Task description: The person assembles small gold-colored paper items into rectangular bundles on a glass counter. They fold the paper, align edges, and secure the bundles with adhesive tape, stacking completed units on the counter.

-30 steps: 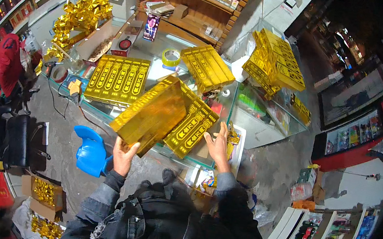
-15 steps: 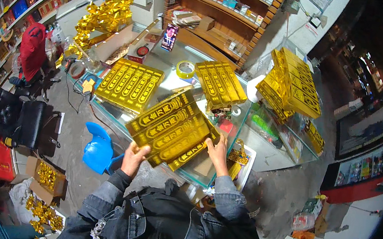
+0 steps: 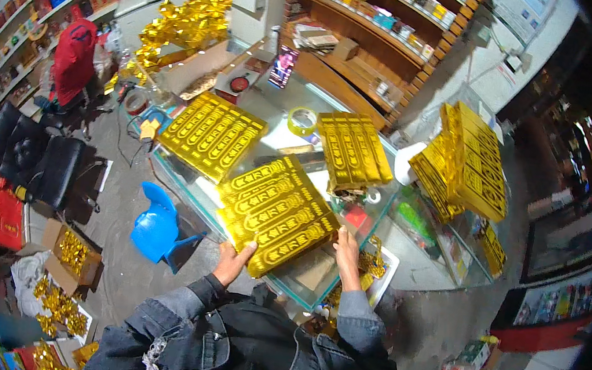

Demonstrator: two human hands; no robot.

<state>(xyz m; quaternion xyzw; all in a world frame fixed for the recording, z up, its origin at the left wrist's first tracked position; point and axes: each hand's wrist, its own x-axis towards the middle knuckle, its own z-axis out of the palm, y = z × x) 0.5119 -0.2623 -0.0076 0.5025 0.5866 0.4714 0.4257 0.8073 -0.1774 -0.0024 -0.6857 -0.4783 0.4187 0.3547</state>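
Grasping a glossy, grooved, rectangular gold-box pack [image 3: 277,216] by its edges, the left hand [image 3: 233,262] and right hand [image 3: 347,253] hold it between them; beyond both, a ring-shaped tape roll [image 3: 301,130] lies on a smooth glass counter [image 3: 278,135].

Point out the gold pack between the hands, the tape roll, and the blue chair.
Gold pack [image 3: 279,216]: head view, middle of its upper face.
Tape roll [image 3: 297,130]: head view, near side of its yellow ring.
Blue chair [image 3: 155,228]: head view, on its seat.

Pack [image 3: 279,215] (gold) — left grip [image 3: 231,264], right grip [image 3: 348,256]
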